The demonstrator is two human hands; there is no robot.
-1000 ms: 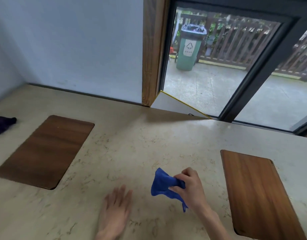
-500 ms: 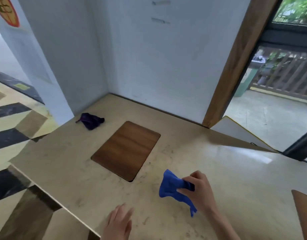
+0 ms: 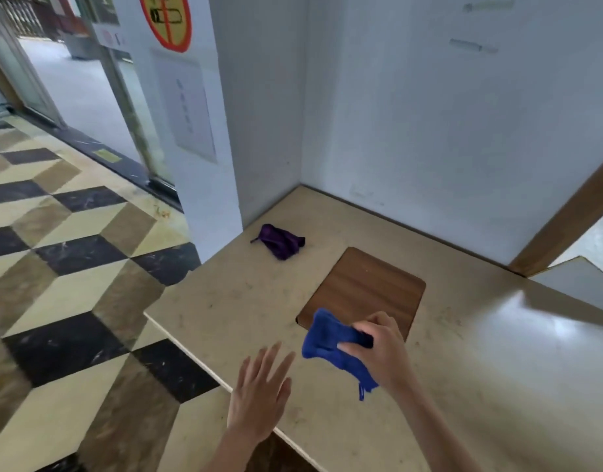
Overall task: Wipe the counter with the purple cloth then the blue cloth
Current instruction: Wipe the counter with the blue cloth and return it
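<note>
— How are the fingers (image 3: 352,345) of the right hand (image 3: 378,352) set?
— They are pinched around the bunched blue cloth (image 3: 330,345), which is held above the tabletop (image 3: 463,369), over the near corner of a wooden board (image 3: 364,287).
— And the left hand (image 3: 259,393)?
— It is held flat, fingers spread, nothing gripped, at the tabletop's near edge.
— The purple cloth (image 3: 280,242)?
— It is seen crumpled on the tabletop's far left part, beside the wall (image 3: 266,131), well apart from both hands.

Soft daylight enters from the right; pale glare on the counter (image 3: 548,321); edges bowed, slightly blurred.
</note>
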